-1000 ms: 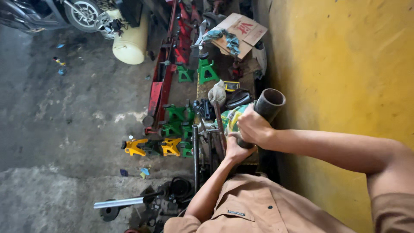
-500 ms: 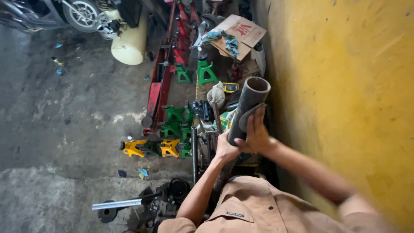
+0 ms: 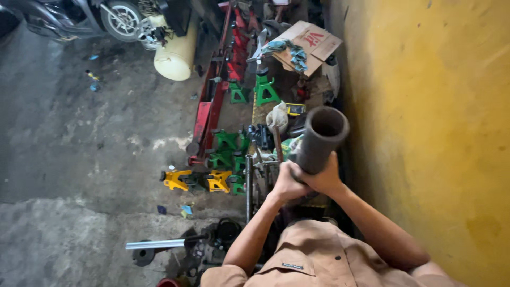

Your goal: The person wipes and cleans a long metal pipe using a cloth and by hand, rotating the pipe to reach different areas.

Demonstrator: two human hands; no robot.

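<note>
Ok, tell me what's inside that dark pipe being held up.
The dark pipe is gripped near its lower end by the left hand and right hand. Its open mouth shows only a dark hollow bore, with nothing visible inside. Deeper down is in shadow, and the lower end is covered by the hands.

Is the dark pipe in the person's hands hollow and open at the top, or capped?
Open. The pipe shows a dark round hollow mouth at its upper end, while both the left hand and right hand grip its lower part.
</note>
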